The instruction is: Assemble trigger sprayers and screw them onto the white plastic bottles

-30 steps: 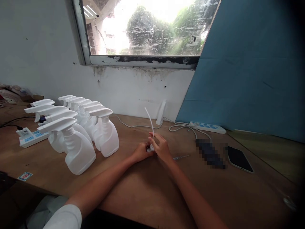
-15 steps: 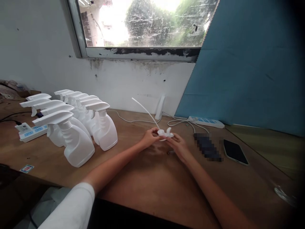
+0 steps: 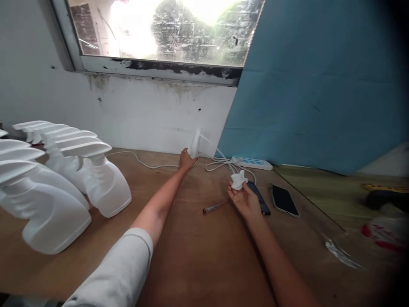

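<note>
My right hand (image 3: 244,200) holds a white spray nozzle head (image 3: 238,180) above the table, pinched between thumb and fingers. From it a thin white dip tube (image 3: 213,144) slants up and to the left. My left hand (image 3: 188,161) is stretched out to the wall, with fingers and thumb closed around the lower part of a tapered white plastic piece (image 3: 195,143) that stands upright there. Between and below the hands, a screwdriver (image 3: 212,208) with a brownish handle lies on the table.
Rows of white spray bottles (image 3: 107,187) stand at the left. A power strip (image 3: 252,163) and white cables (image 3: 217,164) lie along the wall. Two phones, one dark (image 3: 260,198) and one light-edged (image 3: 285,200), are at the right. A clear plastic bottle (image 3: 377,238) lies far right.
My left hand has let go of the spray nozzle head and moved up and left to the tapered piece. My right hand keeps the head, now farther right. The view has turned right.
</note>
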Demonstrator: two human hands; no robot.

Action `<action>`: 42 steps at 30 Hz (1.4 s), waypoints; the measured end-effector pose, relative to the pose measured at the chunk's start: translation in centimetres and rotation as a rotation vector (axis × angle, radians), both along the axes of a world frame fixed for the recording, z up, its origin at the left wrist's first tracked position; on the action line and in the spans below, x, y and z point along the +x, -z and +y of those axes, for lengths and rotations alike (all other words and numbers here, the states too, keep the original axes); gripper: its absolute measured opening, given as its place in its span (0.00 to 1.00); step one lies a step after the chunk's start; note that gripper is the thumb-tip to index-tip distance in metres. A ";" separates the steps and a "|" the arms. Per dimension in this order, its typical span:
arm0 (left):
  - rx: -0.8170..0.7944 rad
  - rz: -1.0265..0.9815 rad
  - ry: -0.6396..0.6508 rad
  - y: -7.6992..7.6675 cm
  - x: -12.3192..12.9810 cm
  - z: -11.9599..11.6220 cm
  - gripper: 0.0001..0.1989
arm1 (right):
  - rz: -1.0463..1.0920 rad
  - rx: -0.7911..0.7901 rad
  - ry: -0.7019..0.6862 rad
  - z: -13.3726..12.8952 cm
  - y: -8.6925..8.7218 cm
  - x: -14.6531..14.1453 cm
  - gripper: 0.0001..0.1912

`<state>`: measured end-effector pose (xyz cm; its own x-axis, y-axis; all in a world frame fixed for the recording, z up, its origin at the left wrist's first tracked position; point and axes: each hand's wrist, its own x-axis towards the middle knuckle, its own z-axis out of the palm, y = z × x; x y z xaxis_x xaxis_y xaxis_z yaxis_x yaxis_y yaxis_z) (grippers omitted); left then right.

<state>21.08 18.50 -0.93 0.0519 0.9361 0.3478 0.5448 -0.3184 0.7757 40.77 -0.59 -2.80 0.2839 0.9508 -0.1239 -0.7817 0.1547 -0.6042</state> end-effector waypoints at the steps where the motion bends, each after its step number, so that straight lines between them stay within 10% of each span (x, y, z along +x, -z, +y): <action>1: -0.012 0.009 -0.019 -0.2 0.6 0.7 0.40 | 0.010 0.002 -0.017 -0.1 -0.1 0.1 0.03; 10: -0.093 0.150 -0.108 -0.9 0.0 1.4 0.22 | -0.003 0.074 -0.011 -0.7 -1.2 0.1 0.09; 23: 0.263 0.475 -0.167 2.4 -14.6 -13.4 0.24 | 0.023 0.150 0.038 -1.9 -1.5 0.6 0.09; 42: 0.231 0.546 -0.118 2.2 -14.9 -14.1 0.24 | -0.152 0.175 0.185 -2.9 -2.4 3.8 0.12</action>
<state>6.23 4.37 -3.17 0.1811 0.8496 0.4954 0.8865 -0.3591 0.2917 44.57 -3.52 -0.39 0.4573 0.8843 0.0946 -0.6333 0.3985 -0.6634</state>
